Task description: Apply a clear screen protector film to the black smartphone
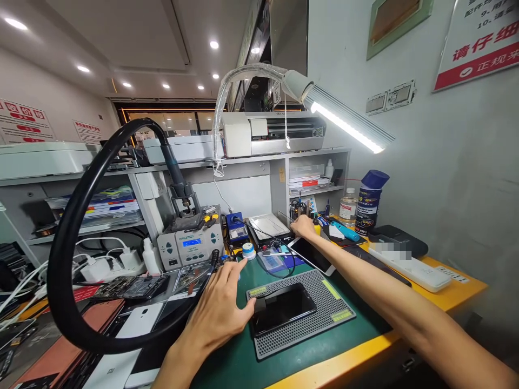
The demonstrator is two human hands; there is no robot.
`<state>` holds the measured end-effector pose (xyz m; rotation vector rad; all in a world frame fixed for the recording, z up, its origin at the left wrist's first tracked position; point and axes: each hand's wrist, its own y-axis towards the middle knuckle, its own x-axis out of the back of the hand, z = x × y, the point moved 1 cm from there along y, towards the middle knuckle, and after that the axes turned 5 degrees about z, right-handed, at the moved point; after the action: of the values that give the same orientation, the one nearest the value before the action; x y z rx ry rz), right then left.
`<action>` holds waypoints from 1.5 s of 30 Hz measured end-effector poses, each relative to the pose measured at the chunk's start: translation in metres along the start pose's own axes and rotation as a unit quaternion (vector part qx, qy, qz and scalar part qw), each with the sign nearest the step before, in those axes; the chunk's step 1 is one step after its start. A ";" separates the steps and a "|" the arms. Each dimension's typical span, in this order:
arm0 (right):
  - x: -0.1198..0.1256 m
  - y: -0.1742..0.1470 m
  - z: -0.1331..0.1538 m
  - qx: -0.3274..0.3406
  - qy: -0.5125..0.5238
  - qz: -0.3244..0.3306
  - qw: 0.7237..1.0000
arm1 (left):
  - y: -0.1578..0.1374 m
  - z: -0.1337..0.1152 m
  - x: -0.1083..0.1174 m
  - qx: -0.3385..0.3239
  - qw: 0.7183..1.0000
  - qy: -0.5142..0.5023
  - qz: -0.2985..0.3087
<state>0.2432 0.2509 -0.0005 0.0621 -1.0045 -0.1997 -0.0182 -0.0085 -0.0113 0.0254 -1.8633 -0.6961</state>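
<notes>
A black smartphone point(284, 308) lies screen up on a grey perforated mat point(300, 336) with yellow-green labels. My left hand point(225, 297) is at the phone's left edge, thumb and fingers apart, the thumb tip close to its upper left corner. Stretched far forward, my right hand point(305, 227) is beside the right side of a flat-topped heating plate point(270, 226), near a yellow bottle point(317, 227). Its fingers are curled together, and whatever they grip is too small to make out. A tablet-like device point(312, 256) lies beneath my right wrist.
A hot-air station point(190, 244) and its thick black hose point(60, 259) stand left. Several phones, including a white phone point(140, 321), are stacked there. At right are a blue spray can point(368, 205), a clear bottle point(347, 205) and a white power strip point(411, 267). A lamp point(344, 116) hangs above.
</notes>
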 end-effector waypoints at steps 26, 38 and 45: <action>0.100 -0.098 -0.013 0.210 0.209 0.229 0.927 | 0.001 -0.007 0.003 0.014 0.997 0.031 0.069; 0.081 -0.151 -0.021 0.420 0.085 0.385 0.817 | 0.006 -0.026 0.000 0.025 0.983 -0.008 0.184; 0.064 -0.160 -0.040 0.453 0.088 0.373 0.805 | 0.005 -0.031 -0.004 -0.002 0.984 -0.009 0.179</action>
<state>0.2880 0.0799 0.0083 0.5387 -0.7910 1.0171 0.0114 -0.0167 -0.0049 -0.3121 -1.8191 -0.4508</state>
